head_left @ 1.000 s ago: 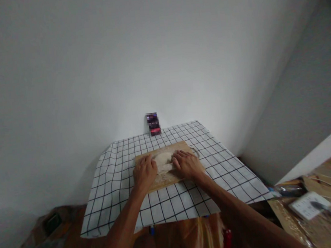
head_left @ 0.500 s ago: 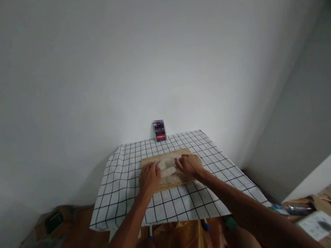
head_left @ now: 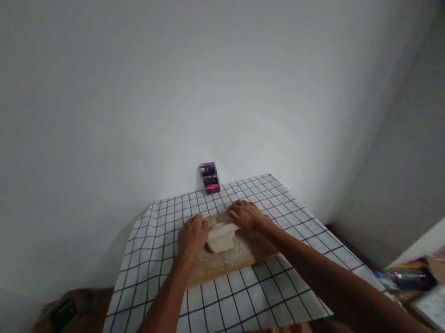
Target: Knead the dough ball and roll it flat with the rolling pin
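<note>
A pale piece of dough (head_left: 221, 241) lies on a floured wooden board (head_left: 232, 261), its upper part forming a raised band between my hands. My left hand (head_left: 193, 234) is closed at the dough's left end, fingers curled over and pointing away from me. At the right end, my right hand (head_left: 247, 215) bends its fingers down over the dough near the board's far edge. Both palms hide the ends of the dough, and I cannot make out whether anything else lies under them.
Under the board is a table with a white, black-checked cloth (head_left: 146, 275). A dark phone-like object (head_left: 210, 178), blurred out, leans on the wall behind. To the lower right are a white panel (head_left: 444, 306) and assorted items; a brown box (head_left: 63, 315) sits at lower left.
Both hands have shifted toward the board's far side. The dough between them now shows a broader flap hanging toward me. The view has tilted slightly, so the board appears larger.
</note>
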A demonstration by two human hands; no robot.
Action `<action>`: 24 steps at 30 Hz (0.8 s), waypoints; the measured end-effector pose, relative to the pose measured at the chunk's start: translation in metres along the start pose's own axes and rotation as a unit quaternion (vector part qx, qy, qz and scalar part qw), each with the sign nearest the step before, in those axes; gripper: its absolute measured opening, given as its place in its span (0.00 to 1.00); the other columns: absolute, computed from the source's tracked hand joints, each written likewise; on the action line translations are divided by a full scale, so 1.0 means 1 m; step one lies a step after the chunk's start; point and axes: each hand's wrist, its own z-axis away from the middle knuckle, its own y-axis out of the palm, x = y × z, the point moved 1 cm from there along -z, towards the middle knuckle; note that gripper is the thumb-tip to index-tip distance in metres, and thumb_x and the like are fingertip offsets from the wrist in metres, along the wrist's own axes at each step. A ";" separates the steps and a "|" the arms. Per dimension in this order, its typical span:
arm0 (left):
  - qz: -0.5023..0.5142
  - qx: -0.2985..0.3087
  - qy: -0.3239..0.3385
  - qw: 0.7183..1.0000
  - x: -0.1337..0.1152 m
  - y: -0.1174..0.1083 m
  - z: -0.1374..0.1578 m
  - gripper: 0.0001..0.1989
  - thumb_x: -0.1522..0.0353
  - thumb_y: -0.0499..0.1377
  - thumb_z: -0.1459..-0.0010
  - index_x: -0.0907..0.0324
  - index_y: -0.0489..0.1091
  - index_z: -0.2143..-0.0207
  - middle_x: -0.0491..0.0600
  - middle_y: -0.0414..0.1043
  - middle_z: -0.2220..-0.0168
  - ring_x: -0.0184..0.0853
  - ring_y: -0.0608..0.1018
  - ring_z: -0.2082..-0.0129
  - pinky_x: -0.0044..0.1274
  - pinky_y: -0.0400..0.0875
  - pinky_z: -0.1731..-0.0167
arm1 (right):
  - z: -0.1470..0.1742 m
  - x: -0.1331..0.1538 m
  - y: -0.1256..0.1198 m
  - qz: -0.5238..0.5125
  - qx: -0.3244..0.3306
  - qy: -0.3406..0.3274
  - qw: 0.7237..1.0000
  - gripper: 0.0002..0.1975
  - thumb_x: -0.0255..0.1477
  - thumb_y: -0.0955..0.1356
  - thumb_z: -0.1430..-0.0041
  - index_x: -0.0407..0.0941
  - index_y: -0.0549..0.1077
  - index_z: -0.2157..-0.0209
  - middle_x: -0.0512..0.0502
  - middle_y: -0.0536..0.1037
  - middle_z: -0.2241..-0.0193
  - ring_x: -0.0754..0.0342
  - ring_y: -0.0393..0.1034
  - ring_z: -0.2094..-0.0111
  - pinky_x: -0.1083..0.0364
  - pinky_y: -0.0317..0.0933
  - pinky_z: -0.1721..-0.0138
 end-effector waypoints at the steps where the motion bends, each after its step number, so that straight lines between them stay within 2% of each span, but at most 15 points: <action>1: -0.002 -0.002 0.002 1.000 -0.001 0.000 -0.001 0.20 0.65 0.51 0.25 0.60 0.73 0.38 0.57 0.79 0.38 0.42 0.79 0.38 0.30 0.69 0.39 | 0.000 -0.001 0.003 -0.004 -0.002 0.003 1.000 0.24 0.37 0.55 0.20 0.47 0.78 0.42 0.41 0.79 0.40 0.48 0.70 0.38 0.49 0.60 0.38; 7: -0.030 -0.021 0.045 0.998 -0.007 -0.005 0.011 0.20 0.67 0.52 0.26 0.60 0.74 0.39 0.56 0.80 0.41 0.43 0.80 0.40 0.32 0.69 0.38 | 0.014 -0.004 0.018 -0.019 -0.050 -0.003 0.999 0.24 0.33 0.56 0.22 0.45 0.77 0.38 0.41 0.77 0.35 0.48 0.68 0.35 0.48 0.53 0.32; 11: -0.049 -0.043 0.079 0.995 -0.013 -0.011 0.028 0.17 0.67 0.51 0.27 0.58 0.77 0.44 0.55 0.83 0.45 0.44 0.80 0.43 0.34 0.70 0.38 | 0.036 -0.001 0.023 -0.025 -0.078 -0.008 0.997 0.23 0.32 0.57 0.23 0.45 0.78 0.40 0.41 0.76 0.35 0.46 0.66 0.33 0.46 0.54 0.31; 16: -0.036 -0.057 0.102 0.993 -0.015 -0.013 0.041 0.18 0.69 0.52 0.28 0.58 0.76 0.43 0.55 0.81 0.42 0.43 0.78 0.40 0.34 0.68 0.35 | 0.056 0.006 0.022 -0.012 -0.082 0.003 0.997 0.22 0.34 0.56 0.22 0.47 0.79 0.42 0.41 0.76 0.35 0.45 0.69 0.35 0.43 0.57 0.32; 21: -0.042 -0.031 0.077 0.996 -0.010 -0.007 0.025 0.18 0.67 0.51 0.26 0.57 0.77 0.43 0.54 0.81 0.42 0.43 0.79 0.40 0.32 0.69 0.37 | 0.040 0.008 0.007 -0.003 -0.043 0.004 0.999 0.23 0.34 0.55 0.22 0.46 0.79 0.44 0.41 0.78 0.38 0.47 0.71 0.37 0.48 0.59 0.35; 24: -0.040 0.002 0.041 0.998 -0.005 -0.004 0.006 0.19 0.65 0.50 0.25 0.57 0.76 0.41 0.54 0.81 0.41 0.42 0.80 0.40 0.30 0.69 0.39 | 0.018 0.007 -0.002 0.003 -0.011 0.029 1.000 0.24 0.35 0.55 0.22 0.44 0.80 0.46 0.38 0.82 0.43 0.45 0.75 0.42 0.49 0.63 0.41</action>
